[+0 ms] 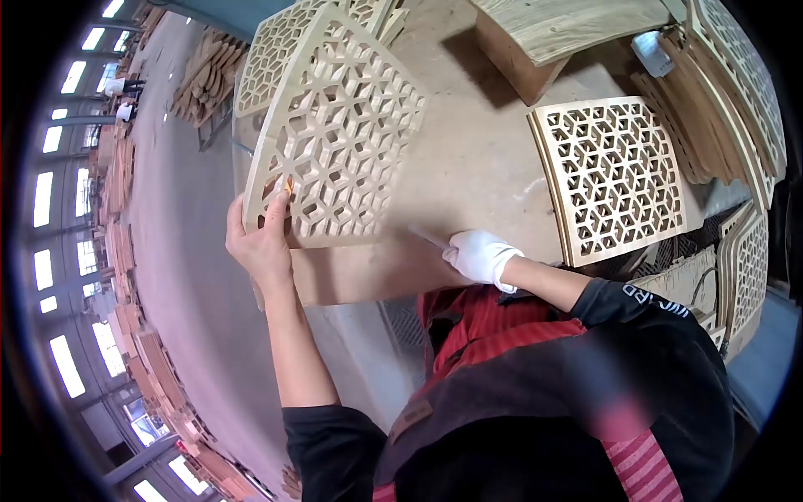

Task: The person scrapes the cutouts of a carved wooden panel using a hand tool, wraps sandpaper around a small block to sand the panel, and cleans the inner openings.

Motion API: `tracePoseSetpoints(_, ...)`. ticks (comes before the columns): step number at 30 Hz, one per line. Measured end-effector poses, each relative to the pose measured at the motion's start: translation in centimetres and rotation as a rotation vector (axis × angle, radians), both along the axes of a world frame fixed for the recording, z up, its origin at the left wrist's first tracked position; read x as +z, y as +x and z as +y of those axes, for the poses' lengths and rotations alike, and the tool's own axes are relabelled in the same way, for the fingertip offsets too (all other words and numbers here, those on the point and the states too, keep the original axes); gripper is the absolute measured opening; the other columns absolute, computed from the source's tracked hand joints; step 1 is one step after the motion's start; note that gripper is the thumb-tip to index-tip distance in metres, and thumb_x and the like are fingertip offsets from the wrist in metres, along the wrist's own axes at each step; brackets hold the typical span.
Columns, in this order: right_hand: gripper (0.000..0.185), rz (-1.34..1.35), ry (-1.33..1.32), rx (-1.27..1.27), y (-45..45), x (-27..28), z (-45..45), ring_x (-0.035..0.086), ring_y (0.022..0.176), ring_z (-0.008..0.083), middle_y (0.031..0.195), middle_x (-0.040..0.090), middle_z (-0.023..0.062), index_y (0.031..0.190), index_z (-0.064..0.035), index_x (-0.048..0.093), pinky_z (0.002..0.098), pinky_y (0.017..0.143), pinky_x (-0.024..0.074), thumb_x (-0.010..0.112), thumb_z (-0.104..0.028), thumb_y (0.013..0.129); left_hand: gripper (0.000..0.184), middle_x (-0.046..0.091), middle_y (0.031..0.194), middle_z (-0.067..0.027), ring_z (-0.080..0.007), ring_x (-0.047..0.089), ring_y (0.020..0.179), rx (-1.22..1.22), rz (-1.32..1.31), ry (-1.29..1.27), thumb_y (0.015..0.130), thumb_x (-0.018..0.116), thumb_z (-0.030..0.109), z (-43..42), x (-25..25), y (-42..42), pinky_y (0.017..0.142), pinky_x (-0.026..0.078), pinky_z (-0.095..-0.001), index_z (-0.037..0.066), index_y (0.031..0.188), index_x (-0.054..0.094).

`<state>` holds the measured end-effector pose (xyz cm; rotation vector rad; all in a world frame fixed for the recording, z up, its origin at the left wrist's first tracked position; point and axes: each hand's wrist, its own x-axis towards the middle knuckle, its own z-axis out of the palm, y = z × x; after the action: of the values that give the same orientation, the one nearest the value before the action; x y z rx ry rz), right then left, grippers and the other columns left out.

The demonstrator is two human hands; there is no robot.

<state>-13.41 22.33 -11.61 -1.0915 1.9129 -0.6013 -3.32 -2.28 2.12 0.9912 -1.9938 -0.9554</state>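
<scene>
My left hand is bare and grips the lower left corner of a pale wooden lattice panel, with the thumb on its face near a small orange thing. The panel is tilted up off the brown worktable. My right hand, in a white glove, is closed around a thin, blurred tool that points toward the panel's lower right corner. The tool's kind cannot be made out.
Stacked lattice panels lie to the right on the table. A wooden block with a curved board stands at the back. More curved panels lean at the far right. Another panel lies behind the held one.
</scene>
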Motion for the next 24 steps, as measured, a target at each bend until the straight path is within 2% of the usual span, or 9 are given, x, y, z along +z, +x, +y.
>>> tracePoseSetpoints(2,0.031,-0.004,-0.022,-0.036,-0.5,-0.3,0.6,0.065,0.08,0.036,0.082,0.067,0.0204,0.092,-0.0013,0.066,0.0407,0.076,0.0506,0.052,-0.029,0.093,0.024,0.068,0.093,-0.0054,-0.0101,0.063,0.076,-0.001,-0.03,-0.053,0.08,0.077,0.003,-0.1,-0.1,0.1,0.07,0.053,-0.0244,-0.002,0.101,0.067)
tracePoseSetpoints(5,0.027,-0.287,-0.058,-0.24,-0.6,-2.7,1.4,0.059,0.06,0.0186,0.07,0.064,0.0099,0.087,-0.001,0.065,0.0318,0.06,0.0495,0.053,-0.024,0.093,0.025,0.068,0.091,-0.0059,-0.0106,0.064,0.077,-0.007,-0.023,-0.016,0.078,0.078,0.004,0.8,0.6,0.1,0.07,0.052,-0.0245,-0.003,0.1,0.067)
tracePoseSetpoints(8,0.024,-0.557,-0.035,-0.57,-1.7,-0.6,2.1,0.053,0.052,0.0119,0.067,0.061,0.0039,0.085,-0.0046,0.064,0.0273,0.05,0.0452,0.053,-0.022,0.096,0.024,0.069,0.09,-0.0074,-0.0112,0.065,0.073,0.024,0.001,0.067,0.08,0.076,0.003,2.4,1.2,0.5,0.063,0.051,-0.0233,-0.002,0.1,0.066)
tracePoseSetpoints(10,0.023,-0.636,-0.129,-0.764,-2.4,-3.5,2.6,0.053,0.054,0.0108,0.068,0.062,0.0032,0.085,-0.0045,0.064,0.0262,0.052,0.0456,0.053,-0.021,0.097,0.025,0.068,0.094,-0.0105,-0.0156,0.067,0.079,0.017,0.101,0.141,0.08,0.073,-0.001,3.6,1.5,1.4,0.07,0.054,-0.0261,-0.005,0.103,0.064)
tracePoseSetpoints(11,0.033,-0.673,-0.2,-0.792,-3.0,-4.6,3.0,0.058,0.066,0.0178,0.073,0.062,0.0079,0.089,-0.0024,0.064,0.0331,0.066,0.0479,0.051,-0.032,0.095,0.026,0.068,0.095,-0.0112,-0.0167,0.067,0.08,0.002,0.159,0.183,0.08,0.072,-0.002,3.6,1.1,2.3,0.071,0.054,-0.0271,-0.005,0.104,0.063)
tracePoseSetpoints(14,0.027,-0.891,-0.324,-0.972,-5.0,-3.2,3.7,0.056,0.071,0.0152,0.084,0.064,0.0031,0.089,-0.0067,0.064,0.0311,0.069,0.0478,0.052,-0.03,0.097,0.028,0.067,0.097,-0.0124,-0.019,0.067,0.083,-0.021,0.295,0.268,0.08,0.071,-0.003,3.9,0.5,4.6,0.074,0.056,-0.0298,-0.006,0.106,0.061)
tracePoseSetpoints(18,0.026,-1.187,-0.569,-0.959,-5.7,-2.2,3.6,0.056,0.1,0.0173,0.111,0.062,0.0046,0.094,-0.0109,0.061,0.0374,0.085,0.0477,0.054,-0.036,0.099,0.03,0.067,0.098,-0.0133,-0.0205,0.068,0.083,-0.089,0.39,0.313,0.081,0.071,-0.004,4.0,0.1,7.0,0.077,0.058,-0.033,-0.005,0.108,0.059)
tracePoseSetpoints(19,0.026,-1.234,-0.528,-0.935,-6.0,-2.3,3.4,0.055,0.109,0.0242,0.121,0.058,0.005,0.098,-0.0123,0.06,0.047,0.09,0.048,0.054,-0.038,0.099,0.033,0.066,0.101,-0.0159,-0.0218,0.068,0.088,-0.104,0.412,0.36,0.078,0.069,-0.01,3.8,-0.3,7.6,0.083,0.057,-0.0336,-0.007,0.109,0.058)
tracePoseSetpoints(24,0.031,-1.665,-0.676,-0.88,-5.6,-0.2,2.3,0.051,0.124,0.0353,0.127,0.057,0.0126,0.105,-0.0075,0.058,0.0571,0.103,0.0427,0.05,-0.037,0.099,0.038,0.067,0.099,-0.0151,-0.0213,0.069,0.085,-0.128,0.418,0.371,0.076,0.073,-0.007,4.5,-1.6,8.7,0.079,0.058,-0.0317,-0.005,0.111,0.057)
